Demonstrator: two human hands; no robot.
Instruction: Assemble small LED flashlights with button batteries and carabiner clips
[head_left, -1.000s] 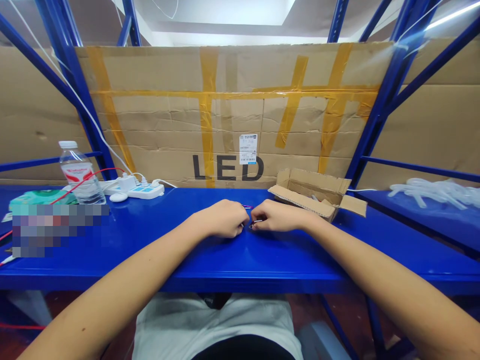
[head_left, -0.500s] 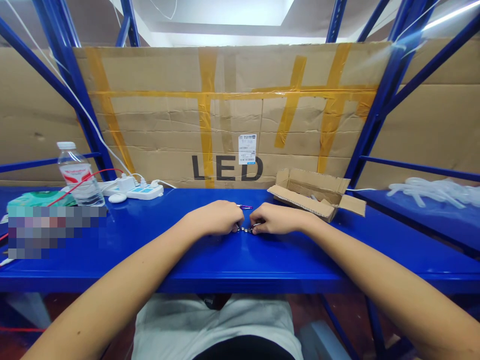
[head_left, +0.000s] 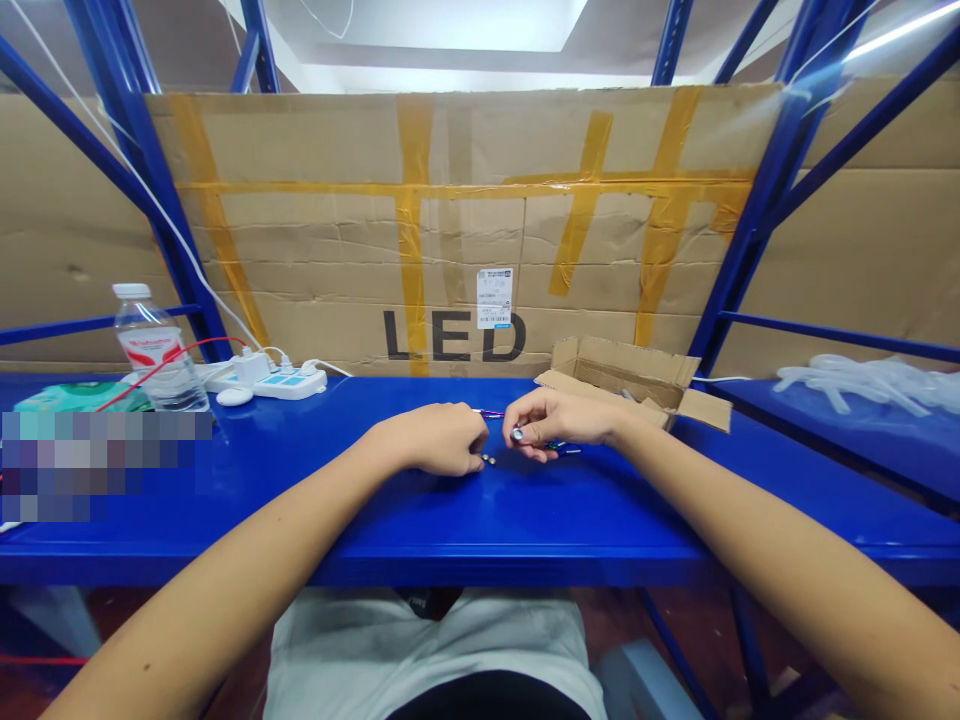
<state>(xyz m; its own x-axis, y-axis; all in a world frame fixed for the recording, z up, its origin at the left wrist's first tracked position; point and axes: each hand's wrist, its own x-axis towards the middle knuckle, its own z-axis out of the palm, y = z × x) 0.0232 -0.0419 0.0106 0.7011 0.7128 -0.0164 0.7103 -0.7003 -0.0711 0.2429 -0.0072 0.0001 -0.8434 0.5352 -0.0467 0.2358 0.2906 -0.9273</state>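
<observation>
My left hand (head_left: 448,440) rests on the blue tabletop (head_left: 360,500) with its fingers curled closed; whatever they hold, if anything, is hidden. Right at its fingertips lie small silvery metal pieces (head_left: 489,459). My right hand (head_left: 559,420), slightly raised, pinches a small round silvery piece (head_left: 517,434) between thumb and finger. Behind the gap between both hands shows a thin purple metallic rod (head_left: 491,413), partly hidden. Under my right hand, another slim shiny rod (head_left: 570,450) with a silvery tip sticks out to the right.
Behind my right hand stands an open cardboard box (head_left: 622,385). At the left are a water bottle (head_left: 159,350), a white power strip (head_left: 289,382) and a green packet (head_left: 82,397). A large carton (head_left: 330,250) closes off the back; clear tubing (head_left: 862,382) lies far right.
My right hand has lifted and turned, bringing the round silvery piece up from the table and uncovering the rod beneath. My left hand has barely shifted.
</observation>
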